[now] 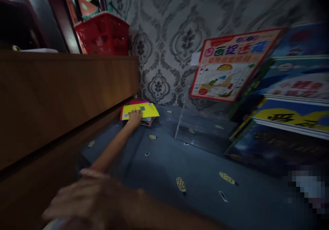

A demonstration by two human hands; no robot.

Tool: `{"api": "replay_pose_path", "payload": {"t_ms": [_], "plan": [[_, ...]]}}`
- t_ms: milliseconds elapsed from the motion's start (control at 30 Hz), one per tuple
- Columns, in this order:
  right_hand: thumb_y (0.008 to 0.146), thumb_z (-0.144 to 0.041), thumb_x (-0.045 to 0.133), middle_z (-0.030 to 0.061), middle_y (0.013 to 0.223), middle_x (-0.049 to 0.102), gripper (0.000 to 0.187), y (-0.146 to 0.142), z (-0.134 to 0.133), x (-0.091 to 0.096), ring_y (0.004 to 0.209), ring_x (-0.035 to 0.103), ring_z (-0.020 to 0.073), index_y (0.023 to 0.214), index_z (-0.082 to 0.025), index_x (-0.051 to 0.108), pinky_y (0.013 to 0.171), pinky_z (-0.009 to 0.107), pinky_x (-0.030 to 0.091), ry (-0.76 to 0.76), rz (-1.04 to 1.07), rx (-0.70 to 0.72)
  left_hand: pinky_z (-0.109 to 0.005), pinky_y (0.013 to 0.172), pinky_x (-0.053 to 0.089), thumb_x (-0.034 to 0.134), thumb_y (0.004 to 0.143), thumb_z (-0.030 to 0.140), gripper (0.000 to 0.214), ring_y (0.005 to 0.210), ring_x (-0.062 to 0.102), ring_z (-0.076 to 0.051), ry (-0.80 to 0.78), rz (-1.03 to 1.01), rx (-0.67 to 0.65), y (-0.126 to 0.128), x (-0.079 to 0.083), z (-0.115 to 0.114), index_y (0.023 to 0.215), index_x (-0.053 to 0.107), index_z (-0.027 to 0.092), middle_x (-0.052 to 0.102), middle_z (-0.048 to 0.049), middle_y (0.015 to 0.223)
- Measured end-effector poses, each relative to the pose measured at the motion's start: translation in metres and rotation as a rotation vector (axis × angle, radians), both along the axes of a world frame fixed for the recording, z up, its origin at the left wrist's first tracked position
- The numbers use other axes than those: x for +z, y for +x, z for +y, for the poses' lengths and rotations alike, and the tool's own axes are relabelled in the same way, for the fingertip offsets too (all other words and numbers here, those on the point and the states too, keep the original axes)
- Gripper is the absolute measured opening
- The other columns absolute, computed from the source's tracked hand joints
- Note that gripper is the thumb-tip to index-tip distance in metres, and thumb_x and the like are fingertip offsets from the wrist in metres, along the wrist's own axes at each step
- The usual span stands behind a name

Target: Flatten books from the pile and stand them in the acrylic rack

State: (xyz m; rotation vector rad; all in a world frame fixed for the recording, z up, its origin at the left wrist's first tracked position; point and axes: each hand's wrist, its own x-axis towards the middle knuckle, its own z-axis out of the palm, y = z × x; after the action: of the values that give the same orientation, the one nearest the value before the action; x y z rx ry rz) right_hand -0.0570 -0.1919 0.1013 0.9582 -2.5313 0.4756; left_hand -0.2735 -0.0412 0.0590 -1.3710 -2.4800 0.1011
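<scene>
The top book (151, 111) is bright yellow with a small teal patch, above a deep pink edge. Dark slate blue colours the sheet (164, 165), scattered with yellow, dark-spotted pineapples and small white-edged rectangles. Grey wallpaper (160, 60) carries darker damask medallions. The basket (105, 34) is red with a pale rim, the cabinet (77, 93) warm brown. A red border frames the white picture cover (223, 81) with its multicoloured lettering; beside it, a blue book (285, 115) shows yellow patches and black characters.
</scene>
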Motion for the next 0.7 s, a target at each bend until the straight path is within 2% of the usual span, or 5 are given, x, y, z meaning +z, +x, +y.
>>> {"api": "replay_pose_path", "payload": {"t_ms": [33,200,333,533,700], "plan": [[0.101,-0.042,0.044,-0.0092,0.144,0.053,0.036,-0.008,0.008,-0.008,0.139,0.039,0.0035,0.134,-0.032,0.051,0.124,0.027,0.016,-0.008,0.008,0.011,-0.053,0.091,0.043,0.035,0.092,0.008,0.055,0.120,0.047,-0.036,0.003,0.001,0.003,0.000,-0.003,0.000,0.147,0.032,0.010,0.048,-0.0263,0.133],[0.102,-0.032,0.042,0.0042,0.147,0.051,0.036,-0.039,0.079,-0.031,0.141,0.038,0.0226,0.135,-0.027,0.054,0.120,0.054,0.019,-0.141,-0.042,-0.445,-0.053,0.090,0.041,0.032,0.094,0.010,0.053,0.119,0.046,-0.036,0.024,-0.007,-0.010,-0.003,-0.008,-0.003,0.147,0.032,0.011,0.048,-0.0245,0.133],[0.098,-0.021,0.048,0.0121,0.135,0.059,0.027,-0.025,0.081,-0.026,0.130,0.048,0.0287,0.123,-0.019,0.059,0.111,0.052,0.031,-0.329,-0.019,-0.741,-0.055,0.089,0.040,0.032,0.094,0.011,0.053,0.118,0.046,-0.037,0.035,-0.019,-0.042,-0.004,-0.008,-0.005,0.147,0.033,0.010,0.049,-0.0258,0.131],[0.094,-0.029,0.054,0.0046,0.093,0.063,0.013,0.033,0.000,-0.005,0.093,0.055,0.0191,0.089,-0.018,0.058,0.087,0.034,0.047,-0.421,-0.009,-0.319,-0.055,0.095,0.043,0.048,0.095,0.020,0.052,0.121,0.049,-0.035,0.010,-0.007,-0.063,-0.006,-0.004,-0.008,0.146,0.036,0.011,0.049,-0.0235,0.135],[0.083,-0.033,0.072,0.0071,0.112,0.061,0.029,0.040,-0.001,0.011,0.108,0.053,0.0206,0.104,-0.016,0.059,0.097,0.037,0.044,-0.530,-0.063,-0.372,-0.048,0.093,0.052,0.060,0.093,0.036,0.041,0.112,0.059,-0.025,-0.066,-0.004,-0.080,-0.013,0.008,-0.009,0.129,0.054,0.018,0.056,-0.0103,0.131]]}}
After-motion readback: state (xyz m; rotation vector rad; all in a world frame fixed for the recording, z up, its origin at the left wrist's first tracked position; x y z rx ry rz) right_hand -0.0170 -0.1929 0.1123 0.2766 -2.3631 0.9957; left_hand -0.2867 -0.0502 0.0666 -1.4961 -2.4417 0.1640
